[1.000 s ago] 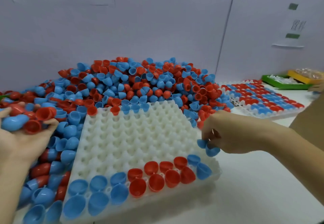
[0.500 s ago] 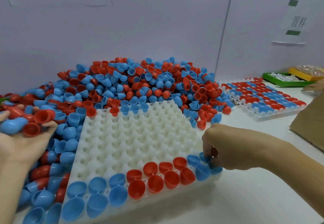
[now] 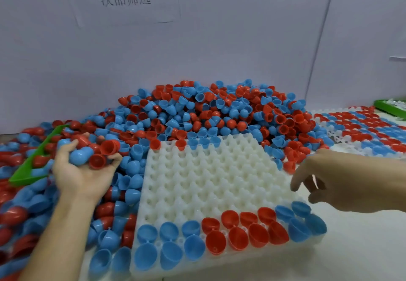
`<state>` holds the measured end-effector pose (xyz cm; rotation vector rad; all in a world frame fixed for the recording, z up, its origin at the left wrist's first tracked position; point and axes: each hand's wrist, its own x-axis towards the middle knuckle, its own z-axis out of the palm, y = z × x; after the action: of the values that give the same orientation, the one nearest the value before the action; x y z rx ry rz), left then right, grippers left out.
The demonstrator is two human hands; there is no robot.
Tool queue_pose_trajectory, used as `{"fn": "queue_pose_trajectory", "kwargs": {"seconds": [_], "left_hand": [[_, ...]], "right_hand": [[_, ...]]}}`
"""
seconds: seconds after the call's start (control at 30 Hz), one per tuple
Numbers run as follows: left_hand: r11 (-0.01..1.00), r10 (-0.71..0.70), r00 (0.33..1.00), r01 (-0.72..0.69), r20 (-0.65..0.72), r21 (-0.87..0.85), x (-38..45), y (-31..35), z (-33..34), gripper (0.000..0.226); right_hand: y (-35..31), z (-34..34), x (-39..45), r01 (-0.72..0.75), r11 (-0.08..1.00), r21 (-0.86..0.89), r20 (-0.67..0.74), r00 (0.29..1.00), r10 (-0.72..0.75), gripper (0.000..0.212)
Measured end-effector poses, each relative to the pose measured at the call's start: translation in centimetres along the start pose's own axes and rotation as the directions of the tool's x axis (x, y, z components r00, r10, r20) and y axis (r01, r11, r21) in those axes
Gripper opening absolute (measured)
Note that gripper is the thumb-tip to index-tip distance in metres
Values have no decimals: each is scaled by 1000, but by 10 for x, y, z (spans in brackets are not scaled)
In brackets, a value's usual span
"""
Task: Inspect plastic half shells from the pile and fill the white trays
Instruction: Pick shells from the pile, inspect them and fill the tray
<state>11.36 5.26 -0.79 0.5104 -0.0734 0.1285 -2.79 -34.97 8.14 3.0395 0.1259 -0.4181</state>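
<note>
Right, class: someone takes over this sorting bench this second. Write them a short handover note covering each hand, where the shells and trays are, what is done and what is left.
Left hand: palm up beside the tray, cupping a handful of red and blue half shells.
Right hand: open, holding nothing, hovering over the tray's right edge.
White tray: in front of the pile; only the two nearest rows are filled, blue, then red, then blue at the right.
A filled tray lies far right.
Left to do: inspect the shells in hand, fill the remaining empty rows.
</note>
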Motion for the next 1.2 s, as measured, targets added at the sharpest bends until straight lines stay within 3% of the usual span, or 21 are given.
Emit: {"fn": "queue_pose_trajectory", "kwargs": {"seconds": [0.03, 0.2, 0.33, 0.43, 0.57, 0.7, 0.77, 0.93, 1.07, 1.2], "left_hand": [[1000, -21, 1000, 21, -11, 6, -2, 1, 3, 11], [999, -36, 999, 36, -2, 34, -5, -1, 8, 13], [997, -75, 996, 74, 42, 14, -5, -2, 8, 16], [996, -93, 995, 93, 44, 17, -6, -2, 10, 20], [992, -124, 992, 125, 20, -8, -8, -2, 12, 27], [989, -143, 990, 143, 2, -36, -8, -1, 13, 48], [988, -139, 989, 135, -45, -74, -5, -1, 12, 62], [993, -113, 990, 109, -87, -54, -2, -5, 11, 20], [995, -103, 988, 104, -116, 4, 3, -6, 8, 27], [995, -51, 988, 63, -147, 78, 6, -6, 6, 37]], "right_hand": [[-4, -4, 6, 17, 1000, -19, -51, 999, -18, 33], [-55, -29, 46, 223, 969, 102, -261, 946, -190, 28], [-127, -43, 84, 443, 852, 280, -419, 855, -307, 30], [-182, -44, 114, 523, 773, 360, -498, 808, -315, 42], [-236, -41, 143, 523, 710, 471, -498, 822, -275, 53], [-256, -38, 160, 479, 709, 517, -536, 827, -169, 26], [-257, -38, 165, 449, 670, 592, -530, 842, -97, 28], [-257, -38, 165, 484, 532, 695, -531, 844, -76, 26], [-257, -36, 163, 529, 411, 742, -490, 847, -206, 30], [-257, -37, 159, 499, 193, 845, -458, 861, -222, 11]]}}
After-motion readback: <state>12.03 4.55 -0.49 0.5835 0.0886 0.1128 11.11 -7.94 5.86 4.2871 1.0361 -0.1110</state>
